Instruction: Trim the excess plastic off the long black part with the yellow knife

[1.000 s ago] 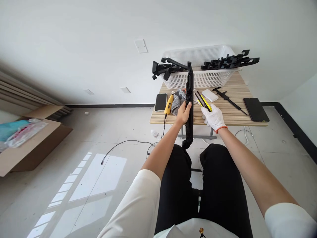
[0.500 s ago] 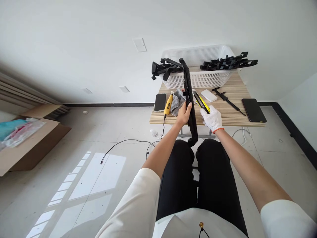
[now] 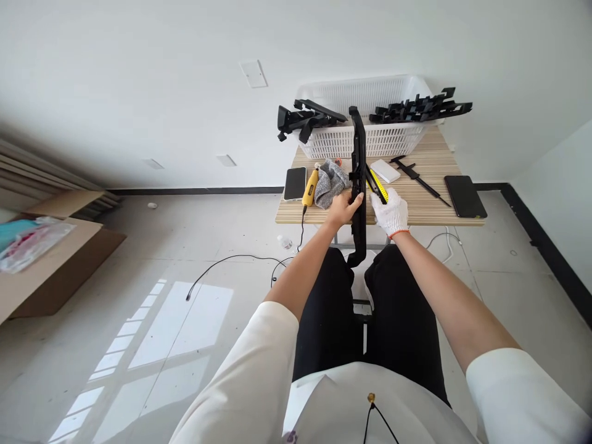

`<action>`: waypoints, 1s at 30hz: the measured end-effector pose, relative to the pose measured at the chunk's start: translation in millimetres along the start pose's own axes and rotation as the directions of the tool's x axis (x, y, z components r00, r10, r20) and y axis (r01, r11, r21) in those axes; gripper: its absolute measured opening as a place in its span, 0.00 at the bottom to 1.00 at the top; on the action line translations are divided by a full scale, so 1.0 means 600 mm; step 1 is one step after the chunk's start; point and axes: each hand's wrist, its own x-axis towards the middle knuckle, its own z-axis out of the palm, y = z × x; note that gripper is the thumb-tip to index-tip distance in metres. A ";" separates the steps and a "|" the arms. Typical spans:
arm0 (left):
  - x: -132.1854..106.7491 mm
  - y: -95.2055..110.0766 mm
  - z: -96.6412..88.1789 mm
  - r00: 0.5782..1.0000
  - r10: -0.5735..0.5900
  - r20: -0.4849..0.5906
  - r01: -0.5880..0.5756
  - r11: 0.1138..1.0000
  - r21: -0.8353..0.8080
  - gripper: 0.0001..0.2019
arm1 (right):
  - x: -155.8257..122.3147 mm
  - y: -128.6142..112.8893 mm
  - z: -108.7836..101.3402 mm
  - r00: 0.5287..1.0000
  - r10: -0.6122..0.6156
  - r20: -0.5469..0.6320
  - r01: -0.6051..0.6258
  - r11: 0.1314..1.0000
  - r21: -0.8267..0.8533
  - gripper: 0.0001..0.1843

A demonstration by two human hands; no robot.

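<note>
A long black plastic part (image 3: 358, 154) stands nearly upright over the table's front edge, its bent lower end close to my knees. My bare left hand (image 3: 343, 208) is closed around its lower middle. In my right hand (image 3: 391, 208), which wears a white knit glove with an orange cuff, is a yellow-and-black utility knife (image 3: 378, 186). The knife points up and left, and its front end reaches the right side of the black part. Whether the blade touches the part I cannot tell.
Behind my hands, a white plastic basket (image 3: 328, 145) holds several black parts (image 3: 416, 110). On the table (image 3: 430, 213) lie a grey cloth (image 3: 329, 185), a yellow corded tool (image 3: 310, 188), a phone (image 3: 295, 184), a white box (image 3: 385, 171), calipers (image 3: 423, 182) and a dark phone (image 3: 465, 196).
The black part has turned more upright, its top moving right. My gloved hand has brought the utility knife closer against its side. The whole view has shifted slightly.
</note>
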 end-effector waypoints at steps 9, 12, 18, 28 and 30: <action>0.008 -0.038 0.018 0.996 0.055 -0.075 -0.063 0.993 -0.101 0.31 | 0.035 0.044 0.042 0.972 -0.235 0.003 0.235 0.972 0.011 0.32; 0.006 -0.036 0.017 0.995 0.004 -0.097 -0.015 0.994 -0.108 0.30 | 0.037 0.054 0.048 0.962 -0.274 -0.007 0.274 0.961 0.033 0.34; 0.000 -0.013 0.007 0.998 -0.041 -0.036 0.038 0.995 -0.092 0.27 | 0.033 0.048 0.042 0.973 -0.231 -0.017 0.232 0.971 0.049 0.35; -0.017 -0.006 0.002 0.984 -0.083 0.155 0.111 0.976 -0.186 0.23 | 0.035 0.046 0.044 0.982 -0.187 -0.018 0.188 0.979 0.073 0.34; -0.023 0.003 -0.002 0.967 -0.093 0.238 0.153 0.957 -0.248 0.24 | 0.030 0.039 0.041 0.988 -0.155 -0.028 0.156 0.986 0.065 0.33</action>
